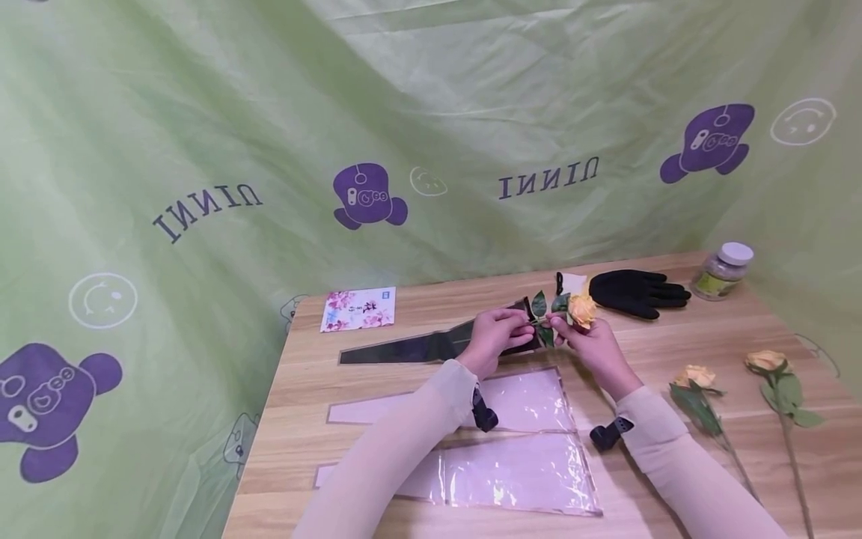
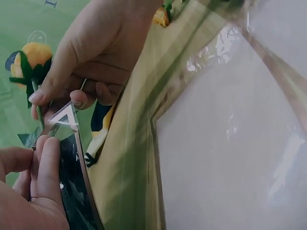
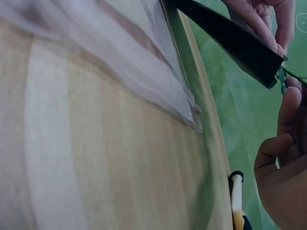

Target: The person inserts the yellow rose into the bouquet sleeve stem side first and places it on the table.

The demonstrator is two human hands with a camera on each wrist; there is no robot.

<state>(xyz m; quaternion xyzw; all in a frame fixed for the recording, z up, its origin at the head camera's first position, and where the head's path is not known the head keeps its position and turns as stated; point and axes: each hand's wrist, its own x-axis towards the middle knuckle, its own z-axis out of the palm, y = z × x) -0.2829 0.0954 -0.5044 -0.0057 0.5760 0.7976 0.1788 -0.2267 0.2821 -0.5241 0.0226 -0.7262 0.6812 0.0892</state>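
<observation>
My left hand (image 1: 517,327) pinches the open end of a long black cone-shaped sleeve (image 1: 411,348) that lies pointing left on the wooden table (image 1: 673,344). My right hand (image 1: 560,323) holds a yellow rose (image 1: 582,308) by its stem just under the bloom, at the sleeve's mouth. In the left wrist view the left hand (image 2: 41,153) grips the black sleeve's (image 2: 76,196) edge, and the right hand (image 2: 57,98) pinches the green stem below the rose (image 2: 32,58). The right wrist view shows the black sleeve (image 3: 230,38) and the right hand (image 3: 283,158).
Two clear flat sleeves (image 1: 518,400) (image 1: 518,471) lie under my forearms. Two more yellow roses (image 1: 700,393) (image 1: 781,378) lie at the right. A black glove (image 1: 636,292) and a white-lidded jar (image 1: 723,271) sit at the back right, a flowered card (image 1: 359,308) at the back left. Green cloth surrounds the table.
</observation>
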